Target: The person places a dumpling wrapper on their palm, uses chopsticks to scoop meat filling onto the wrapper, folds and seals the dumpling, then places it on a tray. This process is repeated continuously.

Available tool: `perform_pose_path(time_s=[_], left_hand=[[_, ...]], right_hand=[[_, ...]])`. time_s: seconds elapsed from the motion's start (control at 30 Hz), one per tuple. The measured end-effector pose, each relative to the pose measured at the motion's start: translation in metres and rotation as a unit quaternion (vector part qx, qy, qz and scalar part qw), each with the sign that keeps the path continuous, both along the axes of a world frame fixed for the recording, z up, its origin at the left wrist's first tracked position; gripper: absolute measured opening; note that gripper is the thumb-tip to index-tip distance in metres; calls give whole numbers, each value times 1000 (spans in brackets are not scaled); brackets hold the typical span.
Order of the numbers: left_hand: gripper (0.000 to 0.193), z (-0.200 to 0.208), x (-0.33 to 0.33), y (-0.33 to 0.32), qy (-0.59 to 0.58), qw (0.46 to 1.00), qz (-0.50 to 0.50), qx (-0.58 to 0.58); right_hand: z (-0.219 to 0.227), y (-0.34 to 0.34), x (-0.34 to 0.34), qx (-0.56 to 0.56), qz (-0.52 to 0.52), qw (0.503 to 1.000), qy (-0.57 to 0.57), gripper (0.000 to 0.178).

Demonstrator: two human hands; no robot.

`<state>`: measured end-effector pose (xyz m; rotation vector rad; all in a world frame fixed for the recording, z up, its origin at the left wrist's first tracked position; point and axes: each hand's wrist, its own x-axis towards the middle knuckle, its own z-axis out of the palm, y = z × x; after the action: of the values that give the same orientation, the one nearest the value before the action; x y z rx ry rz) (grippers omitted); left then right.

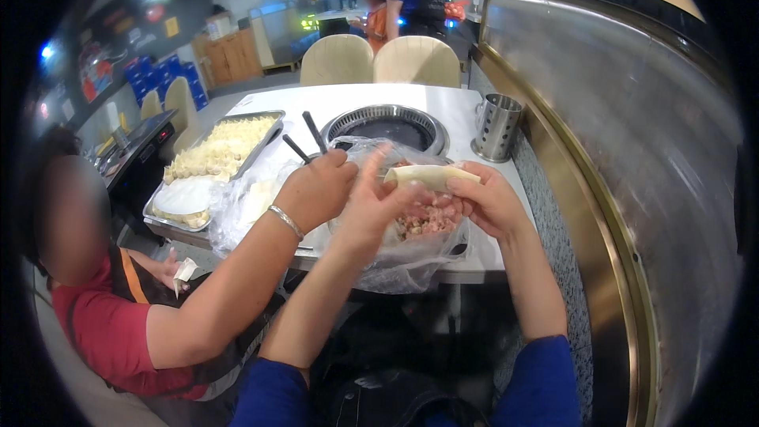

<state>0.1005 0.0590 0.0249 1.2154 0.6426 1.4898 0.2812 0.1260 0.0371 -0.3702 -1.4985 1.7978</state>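
Note:
A pale dough wrapper [431, 178], folded into a roll shape, is held up over the table. My right hand [492, 198] pinches its right end between thumb and fingers. My left hand [378, 202], partly blurred, is at its left end with the index finger stretched upward and the thumb spread out close to the wrapper's lower edge. Beneath my hands sits pink minced meat [431, 220] in a container lined with a clear plastic bag [407, 273]. Another person's braceleted hand [316, 190] reaches in beside my left hand, near two dark sticks [314, 131].
At the left, a metal tray [277, 120] carries rows of filled dumplings [229, 146] and a white sheet. A round hotpot burner [387, 119] is set into the white table [308, 99]. A perforated steel holder [498, 126] stands by the partition. The co-worker's other hand [170, 269] holds a wrapper.

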Motion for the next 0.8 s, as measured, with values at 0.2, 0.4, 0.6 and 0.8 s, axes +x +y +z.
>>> perform_pose_path(time_s=[0.2, 0.4, 0.6, 0.8], left_hand=[[46, -10, 35, -4, -107, 993, -49, -2], [44, -8, 40, -8, -142, 988, -30, 45], [44, -7, 41, -26, -204, 979, 4, -10], [41, -33, 43, -51, -191, 972, -93, -99]], right_hand=[[-11, -14, -8, -65, 17, 993, 95, 26], [-21, -20, -9, -41, 20, 997, 65, 25], [-51, -18, 23, -26, -127, 992, 7, 20], [-120, 18, 91, -151, -328, 926, 108, 20]])
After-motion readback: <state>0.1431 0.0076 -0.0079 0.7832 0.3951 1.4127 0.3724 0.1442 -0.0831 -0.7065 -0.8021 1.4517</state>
